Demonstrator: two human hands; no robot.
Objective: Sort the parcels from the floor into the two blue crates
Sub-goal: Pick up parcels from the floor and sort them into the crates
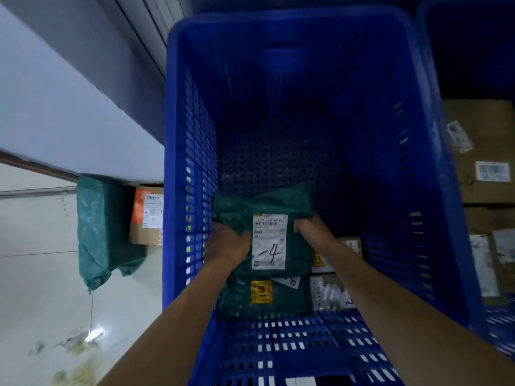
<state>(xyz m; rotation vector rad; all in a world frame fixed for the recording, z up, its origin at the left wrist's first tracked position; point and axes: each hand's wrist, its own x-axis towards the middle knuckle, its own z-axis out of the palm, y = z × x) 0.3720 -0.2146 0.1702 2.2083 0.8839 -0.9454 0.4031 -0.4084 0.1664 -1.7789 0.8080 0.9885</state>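
Green parcel (pixel 262 210), white label marked "4": low inside the blue crate (pixel 172 135), over a yellow-labelled parcel (pixel 239 299) on the crate bottom. Left hand (pixel 227 245) grips its left edge and right hand (pixel 312 228) its right edge, fingers (pixel 242 235) grasping the wrapping. Floor (pixel 41 246), left of crate: green bag (pixel 103 229), cardboard box (pixel 145 218).

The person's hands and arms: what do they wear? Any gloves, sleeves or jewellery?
Nothing worn shows. The left hand and right hand are ungloved, with no ring visible. The left forearm and right forearm are bare to the frame edge: no sleeve, watch or bracelet.
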